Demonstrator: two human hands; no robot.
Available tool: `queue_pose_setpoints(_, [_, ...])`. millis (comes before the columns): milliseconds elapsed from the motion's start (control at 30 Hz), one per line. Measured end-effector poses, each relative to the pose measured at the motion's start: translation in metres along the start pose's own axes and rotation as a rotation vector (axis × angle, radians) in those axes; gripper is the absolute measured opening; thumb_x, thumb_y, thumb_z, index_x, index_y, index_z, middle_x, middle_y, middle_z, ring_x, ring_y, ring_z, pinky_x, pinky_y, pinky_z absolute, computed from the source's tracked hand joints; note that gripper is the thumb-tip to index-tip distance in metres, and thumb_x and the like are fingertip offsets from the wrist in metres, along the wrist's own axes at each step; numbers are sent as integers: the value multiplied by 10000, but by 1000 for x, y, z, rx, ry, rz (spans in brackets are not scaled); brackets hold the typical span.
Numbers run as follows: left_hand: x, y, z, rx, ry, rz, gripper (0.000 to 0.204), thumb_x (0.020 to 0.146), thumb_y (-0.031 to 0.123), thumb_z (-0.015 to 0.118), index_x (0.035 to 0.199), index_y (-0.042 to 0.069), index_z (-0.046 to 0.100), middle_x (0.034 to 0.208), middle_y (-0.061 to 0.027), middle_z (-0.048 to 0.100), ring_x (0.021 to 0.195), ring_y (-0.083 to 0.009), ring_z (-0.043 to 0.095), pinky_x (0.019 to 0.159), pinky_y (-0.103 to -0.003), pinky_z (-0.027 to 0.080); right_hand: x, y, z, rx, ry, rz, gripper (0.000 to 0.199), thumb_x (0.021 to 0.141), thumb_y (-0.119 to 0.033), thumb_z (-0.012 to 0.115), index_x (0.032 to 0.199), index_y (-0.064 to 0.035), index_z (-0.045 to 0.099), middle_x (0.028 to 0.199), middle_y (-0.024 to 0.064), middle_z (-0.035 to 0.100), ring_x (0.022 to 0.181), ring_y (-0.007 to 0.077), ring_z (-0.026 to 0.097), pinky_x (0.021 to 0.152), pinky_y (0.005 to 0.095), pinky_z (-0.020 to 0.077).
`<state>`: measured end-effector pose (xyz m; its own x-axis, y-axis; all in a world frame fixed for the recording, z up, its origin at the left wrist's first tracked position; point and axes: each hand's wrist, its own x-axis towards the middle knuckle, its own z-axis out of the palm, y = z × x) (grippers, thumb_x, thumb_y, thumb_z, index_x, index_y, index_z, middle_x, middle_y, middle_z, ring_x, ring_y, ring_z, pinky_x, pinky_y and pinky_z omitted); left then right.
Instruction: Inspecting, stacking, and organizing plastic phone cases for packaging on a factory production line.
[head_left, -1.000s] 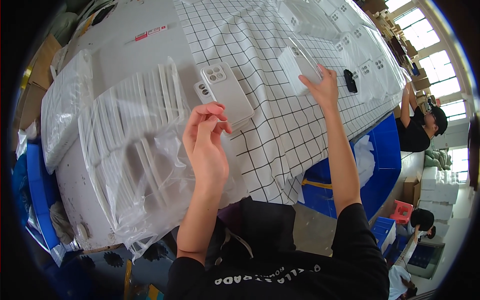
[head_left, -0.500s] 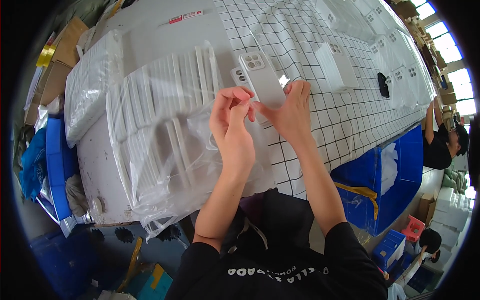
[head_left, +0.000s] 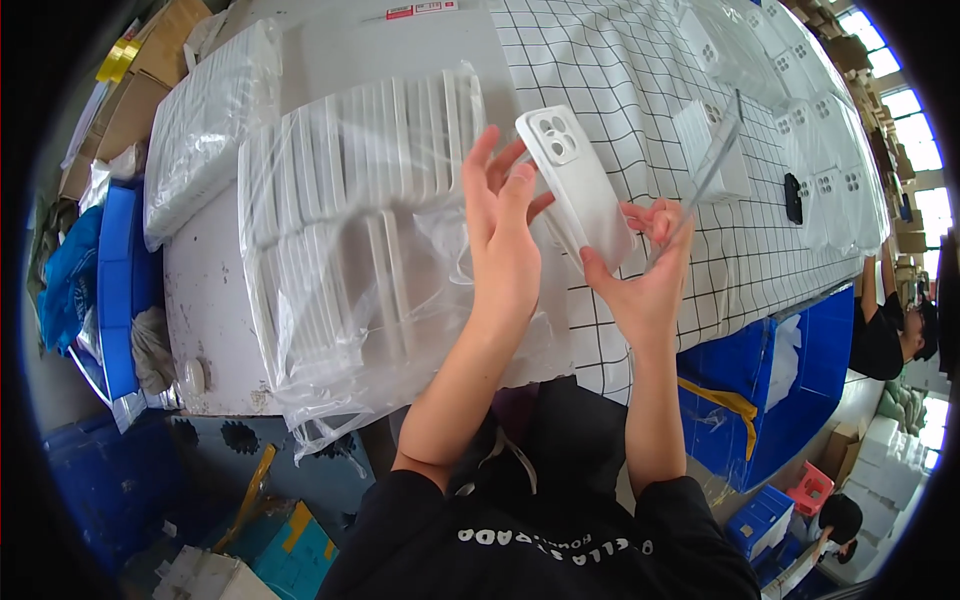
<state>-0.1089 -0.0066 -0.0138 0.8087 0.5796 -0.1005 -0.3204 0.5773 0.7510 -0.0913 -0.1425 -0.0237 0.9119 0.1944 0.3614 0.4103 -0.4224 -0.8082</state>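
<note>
By the half-closed right hand (head_left: 648,290), a white phone case (head_left: 582,188) is pinched at its lower end; beside it, the left hand (head_left: 505,235) is held loosely open. Rightward, a stack (head_left: 735,178) is partly blocked by a thin panel (head_left: 716,158).

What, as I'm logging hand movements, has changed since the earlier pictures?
The right hand moved left from the white stack to grip the white phone case, still holding a thin sheet. The left hand opened beside the case; contact is unclear. The stack and plastic-wrapped bundles stayed put.
</note>
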Motion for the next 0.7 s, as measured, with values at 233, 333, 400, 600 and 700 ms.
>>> queue_pose_setpoints(233, [-1,8,-2,114,-217,-72,439,968,60,471,1392,13,371,1206,-123,596,1002,-135,600,748,-277,498,-9,-13,-12,-29,-71,-29,492,646,-11,796,974,-51,431,1099,103,443,1023,251,540,883,387,448])
queue_pose_setpoints(333, [-2,12,-2,128,-188,-21,432,965,33,445,1390,3,369,1202,-132,598,996,-141,611,750,-291,516,-15,-17,-29,-113,10,-162,387,693,-41,780,938,-40,480,1033,106,446,984,239,507,808,356,432])
queue_pose_setpoints(400, [-5,19,3,122,-131,69,421,962,-2,394,1382,-15,370,1188,-145,598,1005,-164,617,816,-334,537,-14,-17,-43,-187,103,-283,335,713,-61,772,924,-32,513,972,106,442,961,231,477,741,328,419])
queue_pose_setpoints(600, [1,32,-13,48,-77,188,414,959,58,428,1364,-18,381,1205,-171,585,1052,-208,622,856,-387,549,7,-53,-33,326,-77,110,361,773,8,710,1131,-18,675,787,33,511,565,83,448,476,200,288])
queue_pose_setpoints(700, [3,44,-25,-5,-114,253,423,959,94,447,1363,-9,382,1199,-175,584,1069,-232,621,868,-396,547,42,-43,-22,246,-251,54,373,736,14,746,1102,-43,702,799,19,528,492,57,406,430,194,259])
